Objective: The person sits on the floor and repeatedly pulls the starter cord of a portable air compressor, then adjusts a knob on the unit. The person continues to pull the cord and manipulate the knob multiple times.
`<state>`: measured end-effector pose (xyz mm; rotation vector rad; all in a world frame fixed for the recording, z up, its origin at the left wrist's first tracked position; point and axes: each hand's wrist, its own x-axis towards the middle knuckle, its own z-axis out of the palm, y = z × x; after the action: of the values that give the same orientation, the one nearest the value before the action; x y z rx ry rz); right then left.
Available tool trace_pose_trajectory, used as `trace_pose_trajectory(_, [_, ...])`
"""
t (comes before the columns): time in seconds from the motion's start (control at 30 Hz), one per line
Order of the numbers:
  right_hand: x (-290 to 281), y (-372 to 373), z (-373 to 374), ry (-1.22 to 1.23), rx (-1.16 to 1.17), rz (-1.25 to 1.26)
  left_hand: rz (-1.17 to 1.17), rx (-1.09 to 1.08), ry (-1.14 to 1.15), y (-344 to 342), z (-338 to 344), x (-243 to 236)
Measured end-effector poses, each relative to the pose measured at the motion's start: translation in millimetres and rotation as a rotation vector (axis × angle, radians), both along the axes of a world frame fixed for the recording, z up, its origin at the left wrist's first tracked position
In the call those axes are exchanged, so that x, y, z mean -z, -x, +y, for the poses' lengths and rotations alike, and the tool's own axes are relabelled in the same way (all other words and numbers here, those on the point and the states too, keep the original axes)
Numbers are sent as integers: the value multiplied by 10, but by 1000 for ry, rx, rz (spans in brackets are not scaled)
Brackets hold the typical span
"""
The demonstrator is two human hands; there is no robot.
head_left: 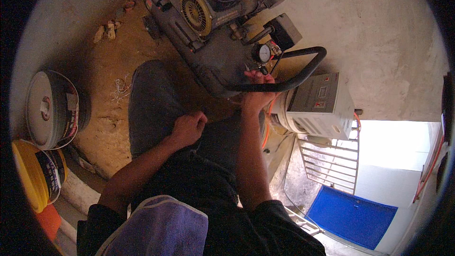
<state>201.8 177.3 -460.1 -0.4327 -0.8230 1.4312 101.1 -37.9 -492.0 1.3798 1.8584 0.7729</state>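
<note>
A dark air compressor stands on the floor in front of me, with a yellow-rimmed fan cover and a round white pressure gauge. My right hand reaches to the tank's end, just under the bent black handle. Its fingertips are closed around a small dark valve fitting below the gauge; the handle hides part of the hand. My left hand is curled into a loose fist by my bent leg, and nothing shows in it.
To the right, a grey-and-white box unit sits on a pale bucket, near an orange hose. Lidded buckets line the left wall. White wire scraps lie on the brown floor. A metal rack and a blue panel stand farther right.
</note>
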Motion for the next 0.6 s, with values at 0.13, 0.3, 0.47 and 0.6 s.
trace_pose_trajectory(0.13, [-46,33,-51,5,73,-104,-25,-18,-73,-11,-16,21])
trace_pose_trajectory(0.3, [-18,-3,-36,52,124,-159,-33,-30,-116,-47,-18,127])
trace_pose_trajectory(0.47, [-62,71,-59,45,34,5,-19,-40,-63,-44,-16,167])
trace_pose_trajectory(0.6, [3,-6,-6,95,48,-53,-9,-48,-85,-55,-34,179])
